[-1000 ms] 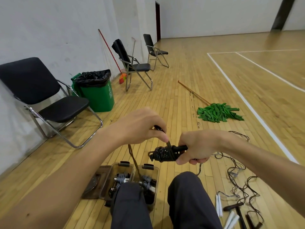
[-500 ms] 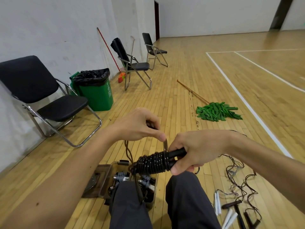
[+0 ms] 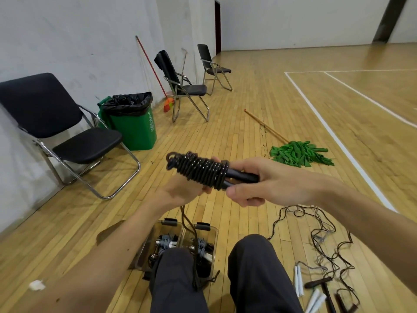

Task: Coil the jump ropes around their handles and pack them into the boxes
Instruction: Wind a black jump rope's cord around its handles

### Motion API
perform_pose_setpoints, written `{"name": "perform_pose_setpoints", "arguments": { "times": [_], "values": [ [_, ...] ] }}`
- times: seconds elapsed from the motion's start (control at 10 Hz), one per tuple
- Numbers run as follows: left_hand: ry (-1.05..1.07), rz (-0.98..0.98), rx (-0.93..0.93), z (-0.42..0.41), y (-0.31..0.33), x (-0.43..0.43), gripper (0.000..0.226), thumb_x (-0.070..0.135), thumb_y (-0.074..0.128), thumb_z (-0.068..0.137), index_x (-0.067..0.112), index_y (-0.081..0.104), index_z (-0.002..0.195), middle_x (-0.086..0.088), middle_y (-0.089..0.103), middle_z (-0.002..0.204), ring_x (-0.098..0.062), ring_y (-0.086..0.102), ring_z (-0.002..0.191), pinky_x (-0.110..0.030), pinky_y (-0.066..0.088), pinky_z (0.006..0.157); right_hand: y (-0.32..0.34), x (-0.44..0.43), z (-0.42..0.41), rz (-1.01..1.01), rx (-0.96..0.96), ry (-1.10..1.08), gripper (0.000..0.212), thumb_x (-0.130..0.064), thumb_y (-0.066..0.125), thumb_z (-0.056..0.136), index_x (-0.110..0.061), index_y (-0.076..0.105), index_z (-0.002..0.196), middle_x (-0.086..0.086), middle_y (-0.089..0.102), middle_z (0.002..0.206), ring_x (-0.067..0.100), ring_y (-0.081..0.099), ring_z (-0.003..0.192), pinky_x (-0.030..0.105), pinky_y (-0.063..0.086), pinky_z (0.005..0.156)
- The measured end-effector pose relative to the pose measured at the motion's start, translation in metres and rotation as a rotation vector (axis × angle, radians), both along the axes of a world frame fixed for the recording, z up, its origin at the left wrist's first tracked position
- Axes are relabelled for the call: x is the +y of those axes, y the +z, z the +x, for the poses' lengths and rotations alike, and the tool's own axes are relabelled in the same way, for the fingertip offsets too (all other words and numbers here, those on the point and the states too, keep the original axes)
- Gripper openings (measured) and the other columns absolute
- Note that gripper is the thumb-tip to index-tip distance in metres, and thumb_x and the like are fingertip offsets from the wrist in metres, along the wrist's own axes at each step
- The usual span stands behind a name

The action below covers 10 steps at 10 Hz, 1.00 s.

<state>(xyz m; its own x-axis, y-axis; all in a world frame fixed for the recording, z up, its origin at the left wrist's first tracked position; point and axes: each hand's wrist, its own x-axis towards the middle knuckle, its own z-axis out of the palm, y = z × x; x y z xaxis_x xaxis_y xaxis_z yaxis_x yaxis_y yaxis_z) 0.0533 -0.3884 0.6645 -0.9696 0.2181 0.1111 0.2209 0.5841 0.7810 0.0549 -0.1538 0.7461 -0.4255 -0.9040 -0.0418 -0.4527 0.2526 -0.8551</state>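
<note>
- Moved since half a second ago: your left hand [image 3: 180, 192] has gone from above the coil to beneath it, and the bundle sits higher, with its coil end tipped up-left.
- Black jump rope [image 3: 200, 171]: mostly wound round its paired handles. One tail hangs toward your knees, not yet wound.
- Right hand [image 3: 266, 186]: fingers closed round the bare handle ends.
- Left hand: cups the coil from below, fingers curled on it.
- Left clear box [image 3: 169, 222] and right clear box [image 3: 203, 226]: open, on the floor at your knees. Each holds coiled ropes with pale handles.
- Loose ropes [image 3: 316, 233]: tangled on the floor to your right, uncoiled and unpacked.
</note>
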Motion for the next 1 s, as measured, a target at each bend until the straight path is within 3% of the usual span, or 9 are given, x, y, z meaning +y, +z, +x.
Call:
{"name": "perform_pose_setpoints", "arguments": {
  "times": [0.1, 0.2, 0.3, 0.5, 0.6, 0.7, 0.8, 1.0],
  "values": [
    [0.045, 0.060, -0.035, 0.021, 0.015, 0.020, 0.037, 0.009, 0.041, 0.107, 0.019, 0.056, 0.074, 0.000, 0.053, 0.062, -0.010, 0.045, 0.055, -0.021, 0.037, 0.056, -0.002, -0.001, -0.005, -0.038, 0.008, -0.058, 0.014, -0.027, 0.060, 0.100, -0.013, 0.062, 0.096, -0.003, 0.059, 0.071, 0.016, 0.048, 0.062, 0.033, 0.039, 0.059],
    [0.077, 0.187, -0.107, 0.030, 0.015, 0.033, 0.038, 0.027, 0.035, 0.108, 0.011, 0.058, 0.083, 0.003, 0.053, 0.057, -0.005, 0.043, 0.047, -0.017, 0.035, 0.047, -0.004, 0.002, -0.013, -0.042, 0.013, -0.149, 0.017, -0.021, 0.058, 0.102, -0.008, 0.062, 0.091, -0.004, 0.060, 0.068, 0.011, 0.047, 0.056, 0.022, 0.038, 0.054],
    [0.047, 0.138, -0.107, 0.033, 0.010, 0.042, 0.033, 0.033, 0.037, 0.108, 0.014, 0.060, 0.094, 0.005, 0.052, 0.055, -0.003, 0.044, 0.046, -0.013, 0.036, 0.046, -0.011, 0.002, -0.022, -0.013, 0.051, -0.254, 0.023, -0.022, 0.059, 0.101, -0.013, 0.061, 0.080, -0.008, 0.058, 0.061, 0.008, 0.047, 0.051, 0.020, 0.038, 0.052],
    [0.026, 0.040, -0.060, 0.037, 0.006, 0.047, 0.024, 0.029, 0.046, 0.106, 0.008, 0.060, 0.106, 0.008, 0.046, 0.059, -0.005, 0.042, 0.049, -0.020, 0.036, 0.048, -0.026, 0.001, -0.032, 0.056, 0.134, -0.367, 0.023, -0.025, 0.062, 0.101, -0.016, 0.062, 0.079, -0.008, 0.059, 0.058, 0.006, 0.046, 0.049, 0.020, 0.039, 0.051],
    [0.048, -0.142, -0.004, 0.039, 0.006, 0.046, 0.016, 0.036, 0.046, 0.105, 0.024, 0.057, 0.105, 0.005, 0.056, 0.065, -0.007, 0.051, 0.055, -0.024, 0.045, 0.054, -0.033, 0.001, -0.039, 0.104, 0.255, -0.442, 0.024, -0.029, 0.061, 0.100, -0.021, 0.061, 0.078, -0.008, 0.061, 0.060, 0.002, 0.049, 0.048, 0.021, 0.040, 0.053],
    [0.129, -0.388, 0.061, 0.040, 0.006, 0.048, 0.024, 0.039, 0.044, 0.105, 0.023, 0.061, 0.115, 0.003, 0.065, 0.079, -0.011, 0.060, 0.066, -0.031, 0.052, 0.061, -0.041, 0.006, -0.048, 0.209, 0.324, -0.495, 0.024, -0.031, 0.060, 0.101, -0.024, 0.059, 0.078, -0.007, 0.062, 0.065, -0.004, 0.050, 0.045, 0.019, 0.038, 0.054],
    [0.145, -0.590, 0.155, 0.040, 0.012, 0.054, 0.028, 0.038, 0.041, 0.106, 0.020, 0.061, 0.113, 0.011, 0.054, 0.075, -0.002, 0.049, 0.061, -0.018, 0.034, 0.056, -0.048, 0.002, -0.047, 0.250, 0.347, -0.472, 0.027, -0.026, 0.058, 0.102, -0.022, 0.057, 0.075, -0.006, 0.060, 0.064, -0.005, 0.048, 0.041, 0.011, 0.035, 0.045],
    [0.057, -0.812, 0.278, 0.039, 0.037, 0.048, 0.030, 0.043, 0.048, 0.102, 0.018, 0.064, 0.105, 0.013, 0.046, 0.071, -0.001, 0.046, 0.060, -0.015, 0.035, 0.055, -0.051, 0.002, -0.044, 0.426, 0.337, -0.363, 0.026, -0.030, 0.056, 0.103, -0.023, 0.057, 0.078, -0.007, 0.063, 0.069, -0.004, 0.050, 0.045, 0.012, 0.037, 0.049]
  ]
}}
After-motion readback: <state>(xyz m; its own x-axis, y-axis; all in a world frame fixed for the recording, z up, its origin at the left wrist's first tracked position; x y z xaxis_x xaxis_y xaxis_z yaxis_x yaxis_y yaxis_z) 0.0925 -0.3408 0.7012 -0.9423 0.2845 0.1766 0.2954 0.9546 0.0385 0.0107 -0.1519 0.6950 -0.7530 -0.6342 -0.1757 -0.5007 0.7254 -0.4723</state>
